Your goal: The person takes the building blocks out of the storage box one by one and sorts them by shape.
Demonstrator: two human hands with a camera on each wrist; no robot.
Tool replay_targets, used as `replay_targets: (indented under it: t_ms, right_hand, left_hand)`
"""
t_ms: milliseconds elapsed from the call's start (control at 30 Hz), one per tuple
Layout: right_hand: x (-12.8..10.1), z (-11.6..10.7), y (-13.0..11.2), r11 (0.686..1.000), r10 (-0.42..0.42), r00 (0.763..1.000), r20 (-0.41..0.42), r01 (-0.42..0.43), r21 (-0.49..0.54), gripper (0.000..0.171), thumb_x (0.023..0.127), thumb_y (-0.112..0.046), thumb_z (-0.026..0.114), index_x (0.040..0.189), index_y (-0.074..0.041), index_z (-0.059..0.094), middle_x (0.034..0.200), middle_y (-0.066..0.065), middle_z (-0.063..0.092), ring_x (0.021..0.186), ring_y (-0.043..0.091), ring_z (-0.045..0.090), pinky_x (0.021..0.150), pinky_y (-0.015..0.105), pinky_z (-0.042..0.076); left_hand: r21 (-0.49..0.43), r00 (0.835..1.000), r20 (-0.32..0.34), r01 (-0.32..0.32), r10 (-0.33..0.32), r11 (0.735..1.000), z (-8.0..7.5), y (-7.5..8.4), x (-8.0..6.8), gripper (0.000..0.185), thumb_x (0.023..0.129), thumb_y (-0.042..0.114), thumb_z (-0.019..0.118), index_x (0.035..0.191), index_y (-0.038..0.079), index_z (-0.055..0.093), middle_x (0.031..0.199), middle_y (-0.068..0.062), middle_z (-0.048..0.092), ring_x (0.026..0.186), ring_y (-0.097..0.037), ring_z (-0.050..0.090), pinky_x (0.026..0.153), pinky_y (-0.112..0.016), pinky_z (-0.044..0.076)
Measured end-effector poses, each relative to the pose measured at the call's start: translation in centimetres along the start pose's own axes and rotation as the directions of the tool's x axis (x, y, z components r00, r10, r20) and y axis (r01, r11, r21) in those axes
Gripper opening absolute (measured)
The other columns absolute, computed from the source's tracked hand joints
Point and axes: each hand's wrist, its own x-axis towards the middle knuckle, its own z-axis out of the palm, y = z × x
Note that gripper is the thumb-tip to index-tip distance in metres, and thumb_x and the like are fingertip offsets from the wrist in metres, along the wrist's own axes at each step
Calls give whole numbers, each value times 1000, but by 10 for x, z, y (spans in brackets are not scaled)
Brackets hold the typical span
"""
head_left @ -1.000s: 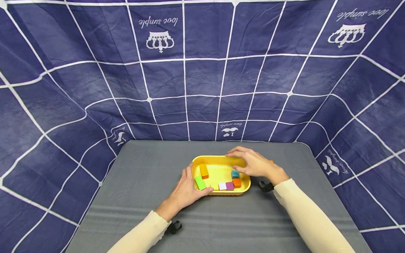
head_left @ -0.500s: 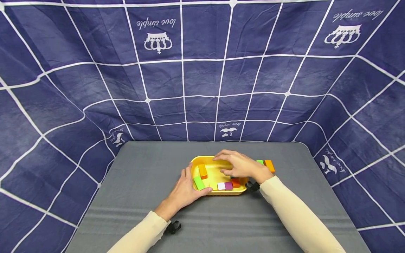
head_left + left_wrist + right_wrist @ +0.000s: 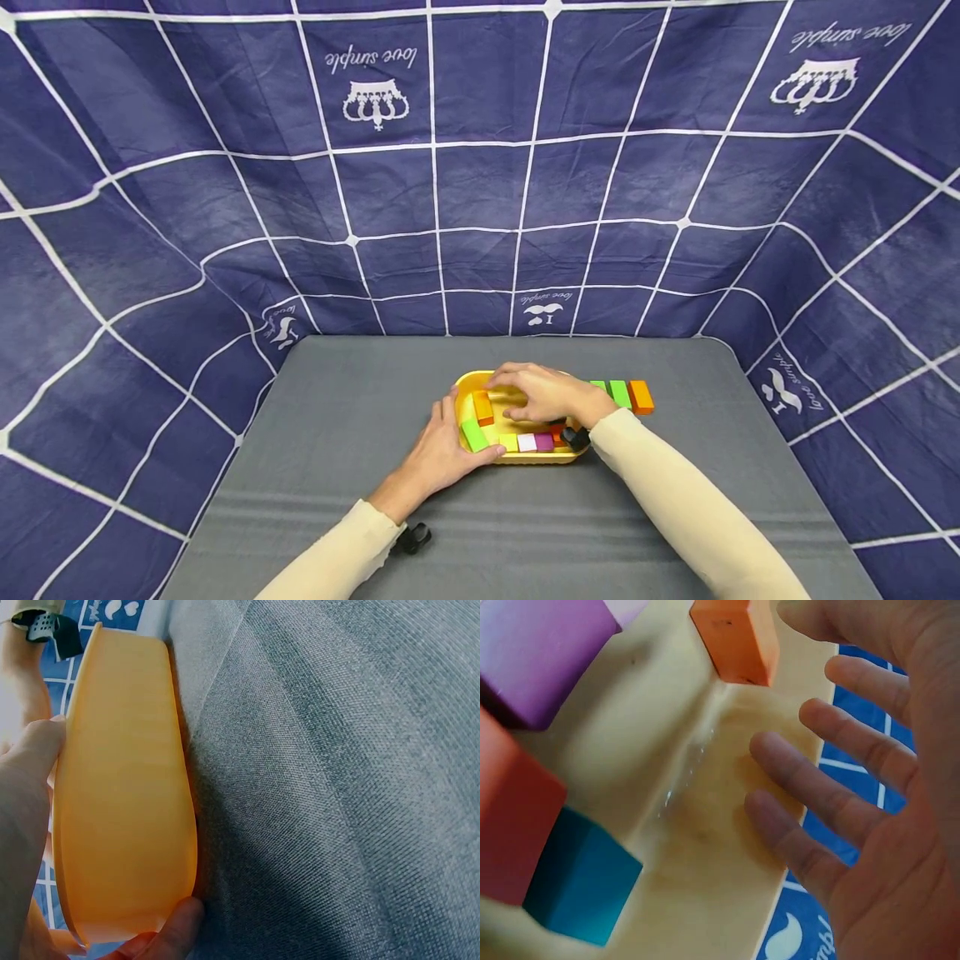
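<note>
A yellow plastic tub point(image 3: 472, 377) sits on the table with several coloured blocks inside. My left hand point(image 3: 438, 446) grips its left end, thumb over the near rim; the left wrist view shows fingers round the tub's wall point(image 3: 124, 787). My right hand point(image 3: 540, 393) reaches in over the far rim with fingers spread, holding nothing. Its thumb and index side are nearest the orange block point(image 3: 482, 407). A green block point(image 3: 474, 435) lies close to the left hand. Yellow point(image 3: 509, 443), white point(image 3: 527, 442) and purple point(image 3: 543, 442) blocks line the near wall, beside a red-orange block point(image 3: 514, 817) and a teal block point(image 3: 585, 877).
Right of the tub, an orange block point(image 3: 641, 397) and a green block point(image 3: 620, 395) stand side by side on the grey tabletop point(image 3: 360, 383), with another green block point(image 3: 597, 385) partly behind the right wrist. A blue white-lined cloth point(image 3: 480, 192) encloses the back and sides.
My right hand has moved left across the tub toward the orange block, uncovering the blocks on the table at right. My left hand has kept its hold on the tub.
</note>
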Motion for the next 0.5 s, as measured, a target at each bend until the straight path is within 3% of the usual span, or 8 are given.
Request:
replay_targets:
  t_ms: [500]
  right_hand:
    - [28, 8, -8, 999, -43, 992, 116, 45, -12, 57, 103, -16, 86, 157, -9, 71, 157, 6, 72, 142, 27, 72, 125, 48, 57]
  left_hand:
    - [-23, 1000, 9, 0, 0, 1000, -1, -1, -3, 144, 84, 83, 90, 183, 2, 23, 162, -28, 55, 131, -47, 72, 117, -61, 61]
